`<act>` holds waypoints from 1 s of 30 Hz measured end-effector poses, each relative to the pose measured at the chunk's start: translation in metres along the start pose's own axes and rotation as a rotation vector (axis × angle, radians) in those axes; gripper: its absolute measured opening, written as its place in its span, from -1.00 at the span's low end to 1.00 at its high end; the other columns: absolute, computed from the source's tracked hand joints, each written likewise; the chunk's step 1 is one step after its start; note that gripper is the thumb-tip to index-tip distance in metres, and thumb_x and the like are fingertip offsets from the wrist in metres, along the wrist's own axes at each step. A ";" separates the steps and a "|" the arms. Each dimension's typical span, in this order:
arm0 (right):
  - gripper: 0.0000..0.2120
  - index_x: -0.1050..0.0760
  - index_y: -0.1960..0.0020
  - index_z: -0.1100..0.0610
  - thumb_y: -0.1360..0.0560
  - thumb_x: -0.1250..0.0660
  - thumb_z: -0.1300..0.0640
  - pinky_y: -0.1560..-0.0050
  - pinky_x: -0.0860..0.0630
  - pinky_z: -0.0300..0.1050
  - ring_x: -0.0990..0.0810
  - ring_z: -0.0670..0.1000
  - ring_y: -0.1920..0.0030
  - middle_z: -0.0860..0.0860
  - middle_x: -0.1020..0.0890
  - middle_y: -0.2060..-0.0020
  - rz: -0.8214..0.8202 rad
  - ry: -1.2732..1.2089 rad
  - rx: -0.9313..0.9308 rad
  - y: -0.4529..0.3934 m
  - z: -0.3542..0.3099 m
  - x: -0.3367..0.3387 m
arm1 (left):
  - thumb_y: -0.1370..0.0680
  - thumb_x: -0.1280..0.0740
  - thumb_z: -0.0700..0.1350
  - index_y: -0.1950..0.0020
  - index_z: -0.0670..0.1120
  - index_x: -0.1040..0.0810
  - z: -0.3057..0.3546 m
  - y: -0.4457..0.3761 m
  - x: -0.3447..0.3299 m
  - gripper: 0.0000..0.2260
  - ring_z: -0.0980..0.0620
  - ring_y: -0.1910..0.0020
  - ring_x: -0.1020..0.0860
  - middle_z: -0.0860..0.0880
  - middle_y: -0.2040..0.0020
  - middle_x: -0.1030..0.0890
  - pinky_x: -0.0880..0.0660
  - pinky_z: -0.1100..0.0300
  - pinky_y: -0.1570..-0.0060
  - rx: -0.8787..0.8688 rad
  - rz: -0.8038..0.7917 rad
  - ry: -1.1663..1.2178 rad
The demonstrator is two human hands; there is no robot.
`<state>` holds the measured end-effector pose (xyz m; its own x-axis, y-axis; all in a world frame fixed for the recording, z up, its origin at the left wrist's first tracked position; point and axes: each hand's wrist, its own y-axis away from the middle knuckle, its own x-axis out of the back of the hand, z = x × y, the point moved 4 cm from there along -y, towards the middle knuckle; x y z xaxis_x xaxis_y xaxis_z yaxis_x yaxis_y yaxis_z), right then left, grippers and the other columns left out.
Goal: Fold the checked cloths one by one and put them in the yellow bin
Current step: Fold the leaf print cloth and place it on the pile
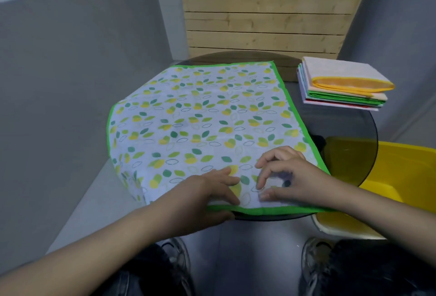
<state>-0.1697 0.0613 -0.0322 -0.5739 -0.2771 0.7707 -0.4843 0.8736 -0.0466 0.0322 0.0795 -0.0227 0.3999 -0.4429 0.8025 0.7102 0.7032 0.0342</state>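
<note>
Leaf-print cloth with green border (200, 121): lying spread across the frame's centre, covering most of the table, left side hanging off; folding looks barely begun.
Round dark glass table (354, 130): standing before a slatted wooden panel (266, 10), between grey walls.
Yellow bin (405, 173): sitting lower right beneath the table edge; visible interior showing no cloths.
Stack of folded cloths (342, 83): resting upper right, seemingly still awaiting their turn.
Left hand (212, 196): pinching the near green hem, thumb underneath.
Right hand (283, 175): fingertips curled, pressing the cloth.
</note>
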 end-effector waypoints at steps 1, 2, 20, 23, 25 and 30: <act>-0.57 -0.56 0.20 -0.29 -0.12 -0.24 -0.55 -0.27 0.00 -0.42 -0.26 -0.28 -0.24 -0.33 -0.46 -0.06 -0.024 -0.011 0.010 0.001 -0.003 -0.001 | -0.44 -0.46 -0.07 0.01 0.04 -0.68 0.000 0.001 0.002 -0.86 0.48 -0.35 -0.21 0.24 -0.28 -0.43 -0.19 0.49 -0.34 0.034 0.027 0.055; -0.54 -0.57 0.17 -0.30 -0.11 -0.24 -0.55 -0.29 -0.01 -0.39 -0.25 -0.27 -0.27 -0.36 -0.45 -0.08 -0.047 -0.019 0.019 0.002 -0.005 -0.002 | -0.45 -0.45 -0.10 0.09 0.04 -0.69 -0.001 0.000 0.005 -0.93 0.52 -0.28 -0.27 0.21 -0.24 -0.50 -0.26 0.49 -0.29 0.075 0.055 0.122; -0.87 -0.52 0.20 -0.03 -0.48 -0.33 -0.05 0.33 -0.34 -0.17 -0.46 -0.22 0.35 -0.06 -0.60 0.40 0.140 0.293 -0.087 -0.049 -0.046 0.081 | -0.42 -0.46 -0.02 -0.04 0.13 -0.65 -0.001 0.008 0.072 -0.79 0.54 -0.03 -0.44 0.25 -0.04 -0.61 -0.30 0.63 -0.06 0.304 0.663 0.206; -0.86 -0.51 0.23 -0.03 -0.47 -0.34 -0.04 0.31 -0.33 -0.17 -0.47 -0.16 0.35 -0.04 -0.58 0.41 0.183 0.309 -0.087 -0.059 -0.053 0.100 | -0.41 -0.47 -0.04 -0.10 0.11 -0.63 -0.002 0.017 0.085 -0.73 0.47 -0.11 -0.44 0.23 -0.09 -0.59 -0.25 0.66 -0.07 0.311 0.795 0.172; -0.85 -0.51 0.25 -0.02 -0.47 -0.35 -0.04 0.28 -0.35 -0.14 -0.47 -0.09 0.36 -0.02 -0.57 0.44 0.219 0.283 -0.096 -0.063 -0.058 0.112 | -0.41 -0.48 -0.06 -0.16 0.07 -0.61 -0.003 0.022 0.090 -0.67 0.40 -0.13 -0.42 0.16 -0.14 -0.59 -0.20 0.68 -0.08 0.317 0.872 0.103; -0.81 -0.49 0.29 -0.03 -0.47 -0.33 -0.06 0.36 -0.26 -0.13 -0.40 -0.05 0.42 0.04 -0.52 0.47 0.257 0.276 -0.102 -0.066 -0.064 0.128 | -0.35 -0.50 0.06 -0.41 0.23 -0.26 -0.012 0.028 0.077 -0.30 0.12 -0.49 -0.12 0.00 -0.48 -0.22 -0.09 0.38 -0.33 0.428 0.872 0.092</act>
<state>-0.1686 -0.0063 0.1098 -0.4619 0.0624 0.8848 -0.2713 0.9398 -0.2079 0.0899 0.0588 0.0334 0.7420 0.3002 0.5994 -0.1201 0.9392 -0.3217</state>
